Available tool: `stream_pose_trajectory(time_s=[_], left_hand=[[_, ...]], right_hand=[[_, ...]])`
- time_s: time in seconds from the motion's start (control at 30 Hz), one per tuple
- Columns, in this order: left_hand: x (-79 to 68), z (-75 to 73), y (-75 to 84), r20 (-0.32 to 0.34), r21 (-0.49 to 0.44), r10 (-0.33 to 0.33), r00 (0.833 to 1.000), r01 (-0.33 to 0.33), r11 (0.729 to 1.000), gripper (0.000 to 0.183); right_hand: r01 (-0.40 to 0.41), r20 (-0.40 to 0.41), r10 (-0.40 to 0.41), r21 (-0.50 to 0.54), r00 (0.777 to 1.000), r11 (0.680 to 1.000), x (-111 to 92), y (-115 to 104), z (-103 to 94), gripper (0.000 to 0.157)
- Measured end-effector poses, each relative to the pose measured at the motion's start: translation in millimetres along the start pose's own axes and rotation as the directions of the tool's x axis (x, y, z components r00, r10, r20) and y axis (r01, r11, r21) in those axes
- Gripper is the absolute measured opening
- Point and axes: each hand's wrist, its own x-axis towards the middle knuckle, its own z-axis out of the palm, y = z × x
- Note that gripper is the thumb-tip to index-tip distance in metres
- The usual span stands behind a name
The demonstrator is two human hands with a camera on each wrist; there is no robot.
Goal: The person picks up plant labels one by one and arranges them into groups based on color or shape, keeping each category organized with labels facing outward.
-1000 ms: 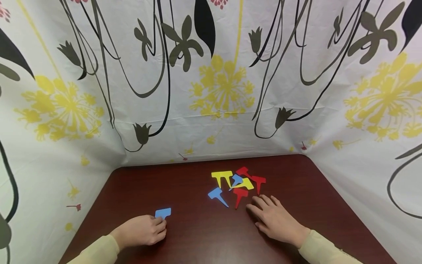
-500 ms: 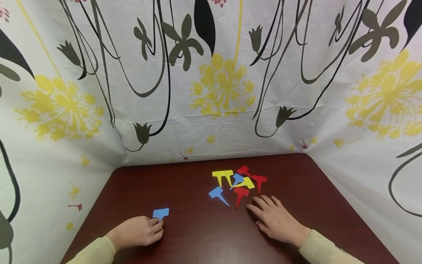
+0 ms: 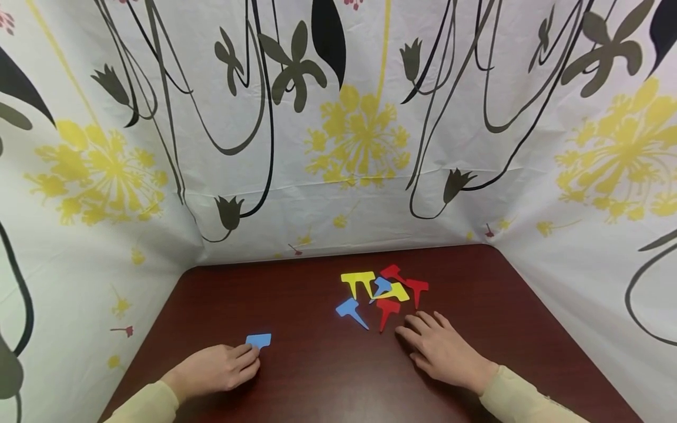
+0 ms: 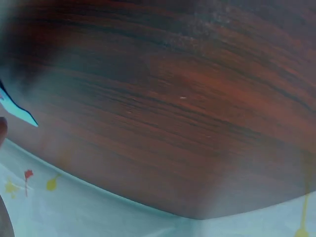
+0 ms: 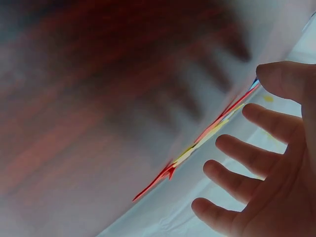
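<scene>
My left hand (image 3: 217, 367) is at the left of the table, its fingertips on the stem of a blue T-shaped plant label (image 3: 258, 340), seemingly pinching it; the thumb is hidden. In the left wrist view, a corner of that label (image 4: 19, 112) shows at the left edge beside a fingertip. My right hand (image 3: 441, 355) is at the right with fingers spread, holding nothing. Nearest to it lies a red plant label (image 3: 388, 308). A second blue label (image 3: 349, 308) lies left of that one. The right wrist view shows the palm (image 5: 276, 173) side-on, fingers apart.
Behind the right hand lies a loose group: two yellow labels (image 3: 358, 278) side by side, another yellow label (image 3: 398, 292), a small blue label (image 3: 382, 285) overlapping it, and red labels (image 3: 417, 286) at the right. Patterned cloth (image 3: 317, 223) surrounds the dark brown table (image 3: 328, 382).
The left hand and its blue label shifted slightly left at first; since then the label has stayed about still while the wrist edged further left. The right hand has hardly moved.
</scene>
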Motion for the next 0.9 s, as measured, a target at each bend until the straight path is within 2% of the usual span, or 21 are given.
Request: stream_pose_trajectory(time_s=[0.07,0.13,0.2,0.23,0.3,0.37,0.47,0.57,0.63,0.67,0.73,0.9], left_hand=[[-1.0,-0.4,-0.7,-0.021,-0.069,-0.091,0.996,0.090,0.994,0.060],[-1.9,0.3,-0.9,-0.036,-0.161,-0.210,0.977,0.202,0.966,0.060],[-3.5,1.9,0.0,-0.021,-0.260,-0.338,0.941,0.321,0.911,0.052],[-4.7,3.0,0.7,-0.006,-0.304,-0.393,0.919,0.373,0.877,0.042],[-7.0,4.6,2.4,0.045,-0.367,-0.480,0.876,0.462,0.808,0.032],[-8.4,4.4,4.6,0.127,-0.407,-0.539,0.833,0.539,0.737,0.040],[-8.2,2.8,8.7,0.258,-0.441,-0.591,0.764,0.637,0.632,0.052],[-7.6,1.1,12.4,0.386,-0.464,-0.603,0.698,0.712,0.527,0.053],[-8.2,1.1,14.9,0.452,-0.476,-0.591,0.668,0.741,0.474,0.054],[-8.7,1.1,16.2,0.474,-0.484,-0.582,0.661,0.748,0.455,0.055],[-10.7,1.7,18.9,0.499,-0.498,-0.566,0.656,0.752,0.432,0.058],[-19.8,3.1,27.2,0.509,-0.513,-0.565,0.649,0.756,0.406,0.065]], right_hand=[[0.003,-0.004,-0.003,0.005,1.000,1.000,1.0,0.6,-1.6,0.056],[0.002,-0.009,-0.002,0.015,1.000,1.000,2.5,0.5,-4.3,0.054],[0.004,-0.017,-0.003,0.028,1.000,1.000,4.7,0.0,-6.8,0.051],[0.005,-0.023,-0.005,0.037,1.000,0.999,6.1,-0.4,-8.1,0.049],[0.008,-0.040,-0.006,0.049,0.999,0.999,9.3,-1.5,-9.8,0.045],[0.011,-0.064,-0.007,0.060,0.998,0.998,13.0,-2.6,-10.8,0.039],[0.007,-0.109,0.000,0.065,0.994,0.998,19.7,-3.7,-11.3,0.031],[-0.011,-0.142,0.020,0.064,0.990,0.998,28.2,-4.9,-10.9,0.024],[-0.028,-0.146,0.037,0.063,0.989,0.998,34.9,-6.3,-10.2,0.021],[-0.038,-0.145,0.047,0.061,0.988,0.997,38.5,-7.4,-9.8,0.021],[-0.057,-0.136,0.065,0.061,0.989,0.996,47.1,-10.2,-8.3,0.020],[-0.087,-0.104,0.094,0.067,0.990,0.994,77.1,-22.3,-0.9,0.022]])
